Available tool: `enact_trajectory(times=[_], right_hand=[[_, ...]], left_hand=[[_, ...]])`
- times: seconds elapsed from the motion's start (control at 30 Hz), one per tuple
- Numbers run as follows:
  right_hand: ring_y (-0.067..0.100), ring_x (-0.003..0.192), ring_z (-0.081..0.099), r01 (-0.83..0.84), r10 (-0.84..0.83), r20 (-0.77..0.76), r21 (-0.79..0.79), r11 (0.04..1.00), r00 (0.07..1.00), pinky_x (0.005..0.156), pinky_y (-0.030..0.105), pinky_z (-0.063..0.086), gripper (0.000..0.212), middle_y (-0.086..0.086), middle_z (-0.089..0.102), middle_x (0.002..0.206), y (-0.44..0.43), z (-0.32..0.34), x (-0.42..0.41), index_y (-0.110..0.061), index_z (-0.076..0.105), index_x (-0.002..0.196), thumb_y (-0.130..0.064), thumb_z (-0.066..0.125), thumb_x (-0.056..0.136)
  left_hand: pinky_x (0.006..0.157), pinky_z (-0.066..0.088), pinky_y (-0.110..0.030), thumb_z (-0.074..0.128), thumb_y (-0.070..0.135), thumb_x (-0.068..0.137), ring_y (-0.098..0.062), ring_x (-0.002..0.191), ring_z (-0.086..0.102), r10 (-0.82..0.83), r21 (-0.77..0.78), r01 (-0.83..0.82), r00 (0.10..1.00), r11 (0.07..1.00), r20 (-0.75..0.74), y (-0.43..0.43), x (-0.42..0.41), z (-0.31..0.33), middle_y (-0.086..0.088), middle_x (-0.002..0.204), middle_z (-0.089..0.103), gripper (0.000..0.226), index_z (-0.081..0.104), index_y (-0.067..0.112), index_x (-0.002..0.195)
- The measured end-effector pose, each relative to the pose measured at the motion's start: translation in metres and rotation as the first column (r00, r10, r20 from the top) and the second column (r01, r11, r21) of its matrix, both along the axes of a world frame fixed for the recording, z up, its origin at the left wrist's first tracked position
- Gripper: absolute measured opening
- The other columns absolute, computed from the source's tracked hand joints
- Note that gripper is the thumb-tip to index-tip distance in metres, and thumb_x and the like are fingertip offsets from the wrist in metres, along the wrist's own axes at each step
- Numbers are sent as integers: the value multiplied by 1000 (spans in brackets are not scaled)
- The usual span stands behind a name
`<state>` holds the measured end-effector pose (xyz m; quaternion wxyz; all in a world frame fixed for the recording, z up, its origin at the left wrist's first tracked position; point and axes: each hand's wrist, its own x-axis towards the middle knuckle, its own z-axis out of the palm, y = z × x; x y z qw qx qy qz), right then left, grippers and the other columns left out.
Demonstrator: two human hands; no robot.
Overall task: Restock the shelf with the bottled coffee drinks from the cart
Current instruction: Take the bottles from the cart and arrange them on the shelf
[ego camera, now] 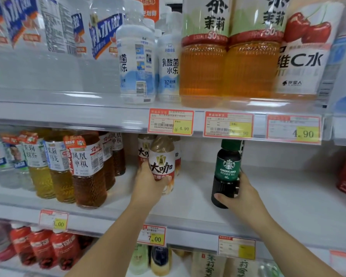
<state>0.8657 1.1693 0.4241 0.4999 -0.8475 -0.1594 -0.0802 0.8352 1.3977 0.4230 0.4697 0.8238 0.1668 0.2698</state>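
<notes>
The left hand (pixel 148 181) is gripping a milk coffee bottle (pixel 161 162) on the middle shelf (pixel 190 198). The right hand (pixel 241 193) is wrapping around a dark coffee bottle (pixel 227 170), well apart from it.

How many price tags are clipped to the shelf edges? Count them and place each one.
6. Three on the upper rail. Three on the lower rail: left, middle, right. A blurred tag at the bottom right corner may be another.
</notes>
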Motion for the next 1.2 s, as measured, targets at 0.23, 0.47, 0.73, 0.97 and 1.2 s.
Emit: enact_trajectory(times=[0.23, 0.47, 0.73, 0.97, 1.2], right_hand=[[14, 94, 52, 17, -17, 21, -19, 1000, 1000, 78, 25, 41, 67, 8, 60, 122, 2, -2, 4, -14, 37, 132, -11, 75, 77], [14, 94, 51, 34, -34, 14, -46, 998, 999, 78, 25, 40, 68, 9, 59, 123, 6, -1, 3, -12, 36, 133, -12, 74, 77], [28, 108, 57, 87, -87, 4, -114, 990, 996, 78, 26, 40, 58, 11, 60, 119, -9, 9, 18, -6, 44, 124, -7, 75, 75], [33, 111, 57, 139, -138, 17, -186, 973, 990, 83, 30, 43, 55, 16, 60, 121, -23, 11, 43, -2, 44, 125, -9, 72, 78], [32, 111, 56, 135, -138, -15, -140, 981, 990, 83, 29, 43, 56, 17, 59, 122, -22, 6, 45, -2, 42, 125, -6, 72, 78]], left_hand=[[100, 42, -45, 69, 15, 83, -30, 121, 49, 137, -21, -136, 990, 990, 23, 32, -7, 1, -10, 131, 52, 73, 26, 15, 142], [99, 40, -42, 66, 12, 85, -30, 124, 48, 92, -62, -91, 996, 994, 21, 41, -7, 2, -10, 134, 51, 72, 24, 13, 143], [87, 46, -33, 70, 15, 80, -20, 106, 49, 91, 369, -217, 939, 904, 331, -6, -38, -9, -4, 140, 28, 64, 39, 17, 137], [80, 52, -28, 49, 33, 93, -8, 91, 65, -120, 566, 166, 986, 808, -119, -30, -29, -14, 16, 103, 69, 27, 58, 36, 118], [78, 51, -27, 45, 36, 93, -9, 92, 65, -98, 574, 175, 982, 800, -163, -28, -22, -17, 14, 102, 70, 28, 58, 35, 118]])
